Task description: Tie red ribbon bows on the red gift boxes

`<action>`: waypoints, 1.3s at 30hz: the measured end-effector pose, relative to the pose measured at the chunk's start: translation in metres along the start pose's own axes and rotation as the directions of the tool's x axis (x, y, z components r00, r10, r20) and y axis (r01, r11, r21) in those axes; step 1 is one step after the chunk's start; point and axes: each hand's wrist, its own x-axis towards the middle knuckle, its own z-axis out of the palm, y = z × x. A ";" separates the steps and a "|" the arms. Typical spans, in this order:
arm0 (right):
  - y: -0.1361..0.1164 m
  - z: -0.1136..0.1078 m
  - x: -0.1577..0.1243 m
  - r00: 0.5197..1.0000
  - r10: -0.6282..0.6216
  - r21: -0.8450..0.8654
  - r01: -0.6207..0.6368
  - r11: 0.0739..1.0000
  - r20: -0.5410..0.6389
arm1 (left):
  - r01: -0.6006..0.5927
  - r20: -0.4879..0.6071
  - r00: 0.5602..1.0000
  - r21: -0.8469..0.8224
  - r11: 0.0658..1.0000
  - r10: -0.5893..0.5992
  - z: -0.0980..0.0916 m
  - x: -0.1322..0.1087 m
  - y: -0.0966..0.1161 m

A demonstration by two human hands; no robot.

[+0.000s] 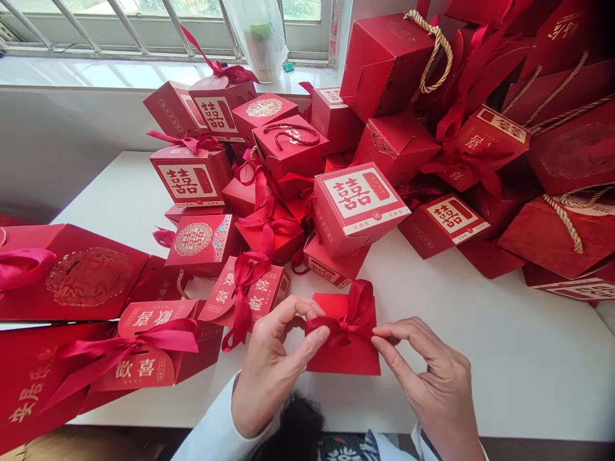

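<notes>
A small plain red gift box (pixel 343 362) sits on the white table in front of me, topped by a dark red ribbon bow (pixel 344 325). My left hand (pixel 283 362) pinches the bow's left loop between thumb and forefinger. At the box's right side, my right hand (pixel 427 365) has its thumb and forefinger pressed together at the bow's right part; the bit of ribbon between them is mostly hidden by the fingertips. Just left of my left hand lies a red box with gold characters and a ribbon bow (pixel 247 282).
Many red gift boxes (pixel 360 198) are heaped behind my hands. Red bags with rope handles (pixel 567 224) pile up at the right. More large red boxes (pixel 96 272) lie at the left. A plastic-wrapped cup (pixel 262 45) stands on the windowsill (pixel 120 72).
</notes>
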 end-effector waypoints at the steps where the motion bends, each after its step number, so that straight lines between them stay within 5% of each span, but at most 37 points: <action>1: 0.001 -0.001 -0.001 1.000 0.001 -0.006 -0.001 1.000 0.005 | 0.020 -0.027 0.999 0.011 1.000 -0.020 0.002 0.001 -0.001; 6: 0.003 -0.003 -0.006 0.999 -0.001 -0.045 0.002 0.999 0.038 | 0.039 -0.155 0.988 0.182 0.983 -0.011 0.010 0.002 -0.007; 13: 0.001 -0.003 -0.010 1.000 -0.008 -0.137 0.010 0.991 0.012 | 0.045 -0.125 0.992 0.147 0.988 -0.027 0.013 0.006 -0.007; 21: -0.027 0.010 0.001 0.927 -0.345 -0.250 0.373 0.893 0.150 | 0.012 0.038 0.999 0.150 0.989 -0.018 0.010 0.006 -0.003; 39: -0.010 0.006 -0.009 0.943 -0.302 -0.114 0.318 0.941 0.141 | -0.018 -0.051 0.998 0.209 0.978 0.030 0.015 0.008 0.002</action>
